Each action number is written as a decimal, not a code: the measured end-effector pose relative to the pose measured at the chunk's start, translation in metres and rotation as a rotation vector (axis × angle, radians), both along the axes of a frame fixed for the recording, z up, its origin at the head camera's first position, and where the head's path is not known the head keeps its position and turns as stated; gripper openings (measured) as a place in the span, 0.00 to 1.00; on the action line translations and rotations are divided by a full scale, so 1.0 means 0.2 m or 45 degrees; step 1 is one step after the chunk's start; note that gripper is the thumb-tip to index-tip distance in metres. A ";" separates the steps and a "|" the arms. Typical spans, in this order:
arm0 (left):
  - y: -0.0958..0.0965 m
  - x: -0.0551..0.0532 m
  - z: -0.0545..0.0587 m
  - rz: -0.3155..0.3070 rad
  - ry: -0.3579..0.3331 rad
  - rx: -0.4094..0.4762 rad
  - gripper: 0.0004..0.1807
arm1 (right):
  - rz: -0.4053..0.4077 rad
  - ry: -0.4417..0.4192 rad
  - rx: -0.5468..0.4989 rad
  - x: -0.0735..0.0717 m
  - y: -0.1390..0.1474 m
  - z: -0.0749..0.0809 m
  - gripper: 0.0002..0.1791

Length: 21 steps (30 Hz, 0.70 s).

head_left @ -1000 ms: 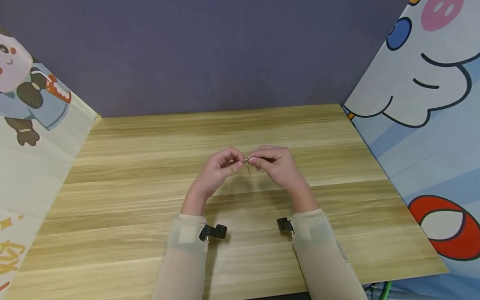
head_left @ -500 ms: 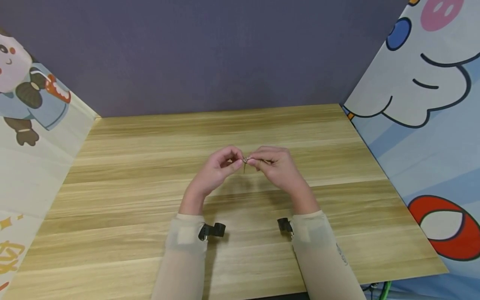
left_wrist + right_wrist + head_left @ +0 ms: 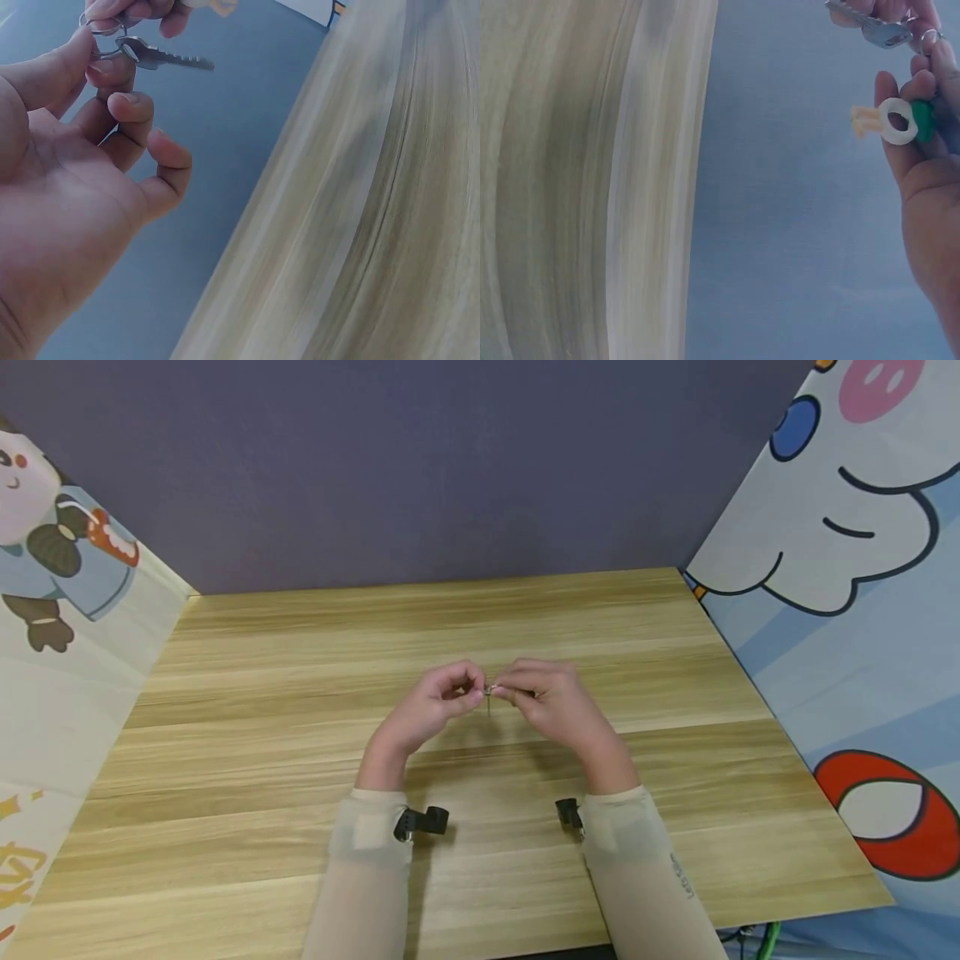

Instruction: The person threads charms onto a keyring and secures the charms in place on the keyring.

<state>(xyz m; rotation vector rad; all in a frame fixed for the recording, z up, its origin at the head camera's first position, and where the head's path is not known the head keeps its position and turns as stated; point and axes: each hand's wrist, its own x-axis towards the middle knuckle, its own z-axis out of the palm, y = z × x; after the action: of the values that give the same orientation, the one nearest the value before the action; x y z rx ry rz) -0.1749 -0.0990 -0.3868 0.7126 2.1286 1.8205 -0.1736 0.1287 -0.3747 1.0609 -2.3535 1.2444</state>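
Between both hands, above the table, is a metal key ring (image 3: 106, 52). My left hand (image 3: 422, 710) pinches it with thumb and index finger, its other fingers loosely bent. My right hand (image 3: 551, 702) pinches the ring from the other side. A silver key (image 3: 169, 59) hangs from the ring and points down in the head view. In the right wrist view, a small charm (image 3: 900, 121) with a white loop, a green part and a peach-coloured end lies against the right fingers. How the charm joins the ring is hidden by the fingers.
The wood-grain table (image 3: 262, 735) spreads below the hands. A dark grey panel (image 3: 435, 468) stands at its back edge. Cartoon-printed sheets flank it on the left (image 3: 82, 693) and right (image 3: 847, 677). A green cable (image 3: 768, 942) shows below the front right edge.
Both hands have shifted slightly toward the person, still together at the ring. The hanging key has swung from a slant to nearly straight down.
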 end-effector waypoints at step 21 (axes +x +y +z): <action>0.02 -0.01 -0.05 -0.082 -0.042 0.305 0.15 | 0.023 -0.234 -0.156 0.01 0.01 -0.02 0.06</action>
<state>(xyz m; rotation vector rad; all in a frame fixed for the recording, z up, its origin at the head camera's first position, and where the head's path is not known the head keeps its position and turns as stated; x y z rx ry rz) -0.1774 -0.0945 -0.3973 0.7880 1.8633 2.0587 -0.1714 0.1300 -0.3781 0.9687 -2.3662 1.5312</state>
